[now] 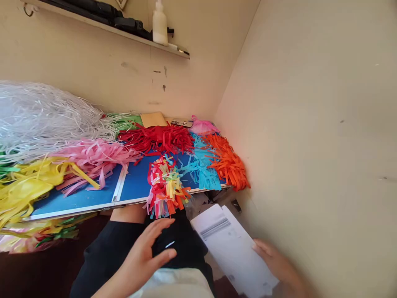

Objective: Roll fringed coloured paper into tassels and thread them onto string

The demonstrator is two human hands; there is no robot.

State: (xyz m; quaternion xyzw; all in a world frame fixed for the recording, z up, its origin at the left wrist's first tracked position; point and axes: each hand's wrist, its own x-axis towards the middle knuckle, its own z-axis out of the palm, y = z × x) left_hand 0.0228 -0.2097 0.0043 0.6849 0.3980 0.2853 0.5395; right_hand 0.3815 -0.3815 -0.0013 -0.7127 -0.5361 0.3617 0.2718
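My left hand (151, 246) hovers above the black shorts on my lap, its thumb and fingers apart with nothing between them. Just beyond its fingertips a multicoloured bundle of cut strips (167, 186) hangs over the front edge of the blue table (136, 182). At the lower right, my right hand (266, 256) grips the side of a white stack of paper sheets (229, 252). Dark printed bands run across the upper part of the stack. Most of the right hand's fingers are hidden behind the paper.
Red (161, 138), light blue (201, 165), orange (231, 161), pink (96, 157) and yellow strips (34, 182) lie on the table. White strings (52, 116) pile up at left. A phone (181, 123) lies near the wall. A shelf (133, 33) holds a white bottle (160, 27).
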